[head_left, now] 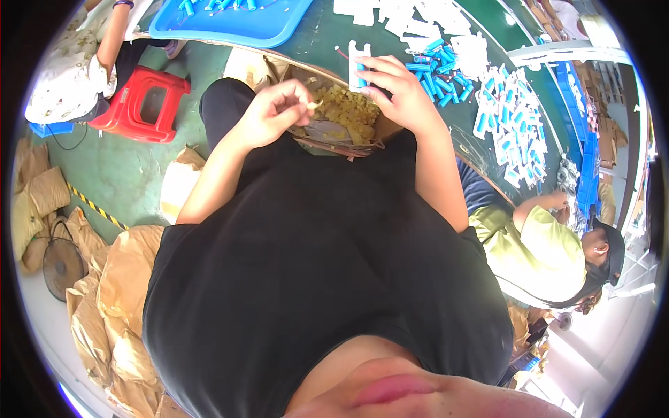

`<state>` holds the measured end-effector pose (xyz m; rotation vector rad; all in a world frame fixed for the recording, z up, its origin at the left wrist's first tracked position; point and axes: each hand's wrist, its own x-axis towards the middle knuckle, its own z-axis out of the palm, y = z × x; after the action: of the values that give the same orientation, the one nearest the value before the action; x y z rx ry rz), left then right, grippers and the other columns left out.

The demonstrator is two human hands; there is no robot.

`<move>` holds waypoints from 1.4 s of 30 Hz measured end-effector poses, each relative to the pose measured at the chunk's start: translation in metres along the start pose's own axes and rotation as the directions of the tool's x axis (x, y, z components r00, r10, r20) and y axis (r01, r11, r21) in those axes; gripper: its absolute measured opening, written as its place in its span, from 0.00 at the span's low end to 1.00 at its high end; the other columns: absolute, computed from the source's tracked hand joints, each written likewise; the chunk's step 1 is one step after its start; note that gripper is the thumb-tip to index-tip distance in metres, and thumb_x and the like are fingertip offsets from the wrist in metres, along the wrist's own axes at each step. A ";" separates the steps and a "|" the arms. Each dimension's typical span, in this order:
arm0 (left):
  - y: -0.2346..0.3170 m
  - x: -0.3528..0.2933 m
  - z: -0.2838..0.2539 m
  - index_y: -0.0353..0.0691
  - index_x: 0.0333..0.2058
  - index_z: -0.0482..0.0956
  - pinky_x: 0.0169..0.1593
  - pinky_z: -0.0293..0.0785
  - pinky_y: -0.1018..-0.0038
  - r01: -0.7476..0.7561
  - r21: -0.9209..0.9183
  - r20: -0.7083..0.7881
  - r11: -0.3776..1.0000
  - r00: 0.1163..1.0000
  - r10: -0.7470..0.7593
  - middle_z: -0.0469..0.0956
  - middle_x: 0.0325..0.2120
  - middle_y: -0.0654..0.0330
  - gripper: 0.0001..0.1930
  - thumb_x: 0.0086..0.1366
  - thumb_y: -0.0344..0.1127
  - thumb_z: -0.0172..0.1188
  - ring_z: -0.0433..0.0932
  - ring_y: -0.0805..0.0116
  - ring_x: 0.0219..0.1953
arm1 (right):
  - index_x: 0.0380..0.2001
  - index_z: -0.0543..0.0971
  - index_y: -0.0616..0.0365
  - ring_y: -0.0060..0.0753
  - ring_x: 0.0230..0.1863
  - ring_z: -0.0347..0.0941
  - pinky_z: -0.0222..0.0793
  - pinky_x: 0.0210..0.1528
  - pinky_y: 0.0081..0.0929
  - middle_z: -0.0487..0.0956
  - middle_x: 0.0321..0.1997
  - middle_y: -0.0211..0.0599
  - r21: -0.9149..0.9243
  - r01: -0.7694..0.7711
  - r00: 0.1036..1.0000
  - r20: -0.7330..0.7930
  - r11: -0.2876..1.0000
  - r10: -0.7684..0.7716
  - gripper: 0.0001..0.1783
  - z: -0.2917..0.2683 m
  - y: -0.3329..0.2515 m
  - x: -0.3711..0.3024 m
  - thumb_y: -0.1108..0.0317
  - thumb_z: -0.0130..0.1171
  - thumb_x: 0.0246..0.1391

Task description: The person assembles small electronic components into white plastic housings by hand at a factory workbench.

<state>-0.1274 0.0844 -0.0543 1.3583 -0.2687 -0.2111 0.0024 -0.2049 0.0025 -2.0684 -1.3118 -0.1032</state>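
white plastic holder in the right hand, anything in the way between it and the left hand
Nothing visible: the gap between the left hand and the white plastic holder looks clear, with small yellow scraps piled below.

Losing the far side of a blue tray (282,31) and some white plastic pieces (418,28) to the upper edge, plus the head of a co-worker in a patterned shirt (63,87) to the upper-left rim. Hiding part of a white holder (353,61) behind the fingers of the right hand (396,87), and part of a heap of yellow bits (348,115) behind the left hand (279,111). Showing too small for identification: a pale yellow scrap (317,105) at the left fingertips; grey items (568,175) beside a second co-worker (536,254).
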 end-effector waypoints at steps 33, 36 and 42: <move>0.033 0.239 0.072 0.38 0.36 0.87 0.53 0.80 0.54 -0.385 0.899 0.202 0.210 0.788 0.581 0.86 0.40 0.47 0.09 0.59 0.30 0.61 0.83 0.44 0.47 | 0.55 0.86 0.56 0.58 0.67 0.74 0.68 0.71 0.51 0.80 0.67 0.52 -0.394 -0.708 0.528 -0.847 0.586 0.068 0.24 -0.157 0.066 -0.183 0.60 0.76 0.57; 0.037 0.266 0.089 0.40 0.37 0.89 0.55 0.80 0.55 -0.187 0.972 0.221 -0.145 0.935 0.276 0.86 0.41 0.48 0.10 0.60 0.35 0.63 0.84 0.46 0.50 | 0.47 0.88 0.56 0.42 0.46 0.87 0.80 0.55 0.37 0.89 0.46 0.42 0.010 -0.513 0.509 -0.802 0.858 0.313 0.13 -0.100 0.040 -0.146 0.69 0.72 0.59; 0.012 0.283 0.081 0.37 0.36 0.88 0.58 0.78 0.51 -0.111 0.969 0.179 -0.220 0.931 0.320 0.86 0.41 0.50 0.09 0.61 0.34 0.63 0.83 0.48 0.50 | 0.41 0.87 0.56 0.45 0.39 0.83 0.80 0.43 0.40 0.85 0.37 0.38 -0.118 -0.567 0.712 -0.567 0.815 0.413 0.12 -0.031 0.001 -0.092 0.62 0.74 0.56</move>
<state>0.1162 -0.0746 -0.0082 2.9570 -0.6394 0.6475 -0.0333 -0.2942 -0.0107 -2.3382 -0.3927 -0.6000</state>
